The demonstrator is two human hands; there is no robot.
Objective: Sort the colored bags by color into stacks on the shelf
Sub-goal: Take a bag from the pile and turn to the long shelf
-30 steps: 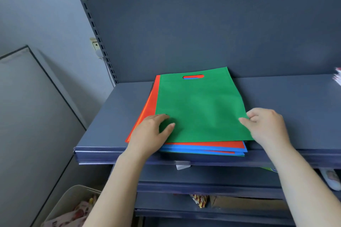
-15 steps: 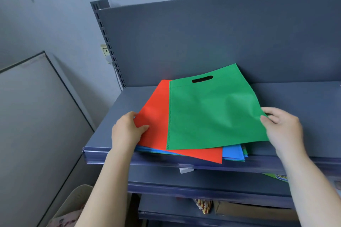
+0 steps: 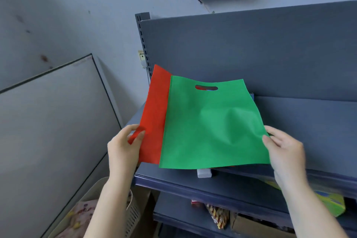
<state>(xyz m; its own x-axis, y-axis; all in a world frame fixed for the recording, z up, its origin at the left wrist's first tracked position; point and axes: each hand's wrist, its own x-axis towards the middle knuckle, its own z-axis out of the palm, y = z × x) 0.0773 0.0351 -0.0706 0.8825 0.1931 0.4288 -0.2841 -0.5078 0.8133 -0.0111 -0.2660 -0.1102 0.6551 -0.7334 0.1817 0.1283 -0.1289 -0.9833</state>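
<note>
Green bag (image 3: 210, 125) and red bag (image 3: 154, 114) are both lifted off the shelf (image 3: 301, 121), the green overlapping the red.

Left hand (image 3: 123, 147) pinches the red bag's lower left edge, thumb on top and fingers beneath. Right hand (image 3: 286, 150) pinches the green bag's right edge the same way.

A crease bulges in the green sheet near the right grip, so the fabric looks thin, light and limp. It will likely sag if held by one corner. Best hold: an edge pinch, or the cut-out handle (image 3: 206, 88).

Blue shows through that cut-out.
</note>
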